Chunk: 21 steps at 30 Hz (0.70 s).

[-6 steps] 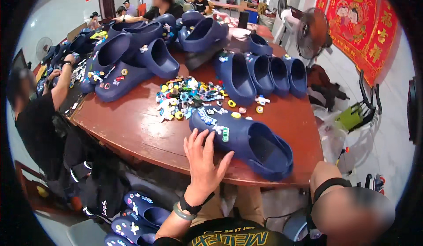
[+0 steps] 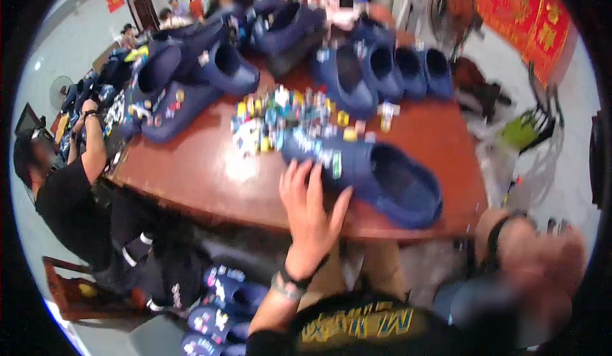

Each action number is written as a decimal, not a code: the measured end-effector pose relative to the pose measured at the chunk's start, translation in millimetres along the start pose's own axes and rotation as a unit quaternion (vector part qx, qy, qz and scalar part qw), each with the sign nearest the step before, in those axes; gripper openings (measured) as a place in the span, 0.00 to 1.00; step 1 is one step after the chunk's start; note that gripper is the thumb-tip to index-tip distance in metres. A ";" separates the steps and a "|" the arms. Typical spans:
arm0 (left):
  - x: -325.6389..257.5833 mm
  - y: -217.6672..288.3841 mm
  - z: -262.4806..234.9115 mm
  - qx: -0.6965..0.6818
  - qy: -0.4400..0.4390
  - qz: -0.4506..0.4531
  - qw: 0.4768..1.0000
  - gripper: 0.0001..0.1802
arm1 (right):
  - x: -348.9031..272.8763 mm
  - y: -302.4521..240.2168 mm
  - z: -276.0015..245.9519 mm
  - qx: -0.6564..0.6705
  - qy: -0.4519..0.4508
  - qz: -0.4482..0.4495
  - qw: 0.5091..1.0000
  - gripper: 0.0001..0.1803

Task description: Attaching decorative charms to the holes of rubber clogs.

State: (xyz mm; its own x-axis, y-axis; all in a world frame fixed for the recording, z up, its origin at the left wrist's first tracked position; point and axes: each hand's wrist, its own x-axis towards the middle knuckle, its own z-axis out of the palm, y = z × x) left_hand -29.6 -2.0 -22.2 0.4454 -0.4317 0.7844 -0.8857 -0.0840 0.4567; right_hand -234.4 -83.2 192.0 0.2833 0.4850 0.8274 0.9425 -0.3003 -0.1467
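Left hand (image 2: 310, 210) spread open, fingers apart, resting flat against the near side of a navy clog (image 2: 373, 176) lying at the front edge of the reddish wooden table (image 2: 204, 171). Right hand (image 2: 542, 260) blurred at the lower right, grip impossible to tell. Pile of colourful shoe charms (image 2: 280, 120) just beyond the clog's toe.

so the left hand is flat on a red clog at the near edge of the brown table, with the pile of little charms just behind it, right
Not quite: the clog is dark blue, not red. The head view shows the left hand spread by its near side at the front edge of the brown table, with the pile of small colourful charms just behind it.
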 end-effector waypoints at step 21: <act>-8.0 30.3 -68.6 -0.319 -0.170 -0.228 0.904 0.47 | -125.7 71.0 57.1 -0.233 -0.082 0.395 0.885 0.31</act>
State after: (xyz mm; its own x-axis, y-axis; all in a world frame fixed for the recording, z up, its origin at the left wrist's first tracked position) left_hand -51.0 60.5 14.2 0.5827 -0.7430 0.3292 -0.3167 0.1654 0.9340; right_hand -193.0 -118.5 46.6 0.8790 0.0740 0.4710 0.2748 -0.8859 -0.3737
